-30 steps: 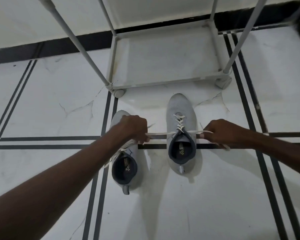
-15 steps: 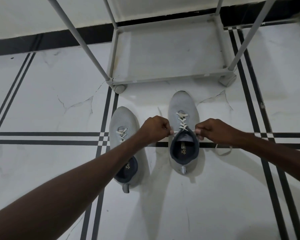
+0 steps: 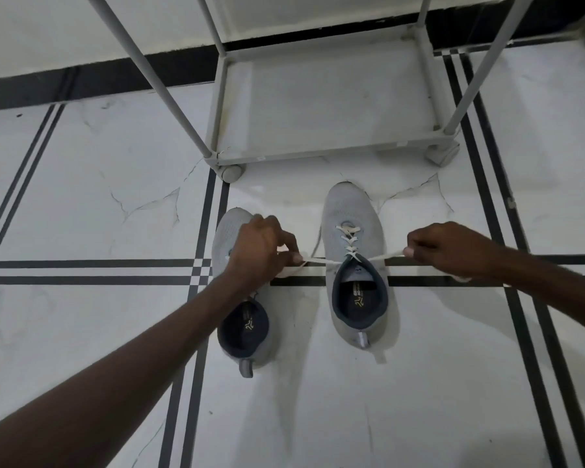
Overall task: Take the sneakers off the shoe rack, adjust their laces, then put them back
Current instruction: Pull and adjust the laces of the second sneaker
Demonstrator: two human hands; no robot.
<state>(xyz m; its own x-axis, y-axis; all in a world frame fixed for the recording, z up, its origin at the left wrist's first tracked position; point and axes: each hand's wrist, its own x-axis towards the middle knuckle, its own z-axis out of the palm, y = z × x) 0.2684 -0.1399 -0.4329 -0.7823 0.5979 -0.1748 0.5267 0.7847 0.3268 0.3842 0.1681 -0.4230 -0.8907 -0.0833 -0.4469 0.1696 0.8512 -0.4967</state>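
Observation:
Two grey sneakers with dark linings stand side by side on the floor, toes toward the rack. The right sneaker [image 3: 352,231] has white laces [image 3: 348,239] drawn out sideways from its top eyelets. My left hand [image 3: 260,251] pinches the left lace end, hovering over the left sneaker [image 3: 245,336] and hiding its laces. My right hand [image 3: 443,248] pinches the right lace end, out to the right of the shoe. Both lace ends are stretched taut and level.
The grey shoe rack [image 3: 321,153] stands just beyond the sneakers, its bottom shelf bare and its poles rising toward me. The floor is white marble tile [image 3: 81,204] with black stripes. A black skirting runs along the wall behind.
My hands came close to the shoe's tongue half a second ago and have now moved apart again, pulling the lace ends outward. The sneakers have stayed in place.

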